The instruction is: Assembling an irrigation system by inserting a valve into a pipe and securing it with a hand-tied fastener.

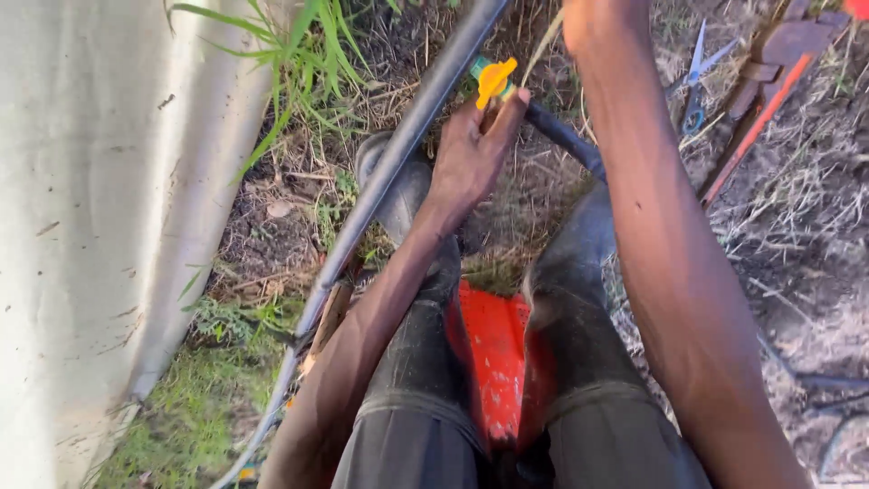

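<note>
I'm looking down at bare soil and dry grass; scissors and a red-handled tool lie on it, green grass alongside.

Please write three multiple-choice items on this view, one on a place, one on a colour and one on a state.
1. Where do the scissors lie?
A. on the ground at upper right
B. on the orange stool
C. in the left hand

2. What colour is the valve handle at the left hand's fingertips?
A. red
B. yellow
C. white

3. How does the left hand stand to the valve?
A. far from it, flat on the ground
B. fingers up against its handle
C. wrapped around a boot

Answers: 1 A, the scissors lie on dry grass beside a rusty tool. 2 B, the valve handle is yellow. 3 B, the left hand reaches up with fingertips at the handle, by the black pipe.
</note>
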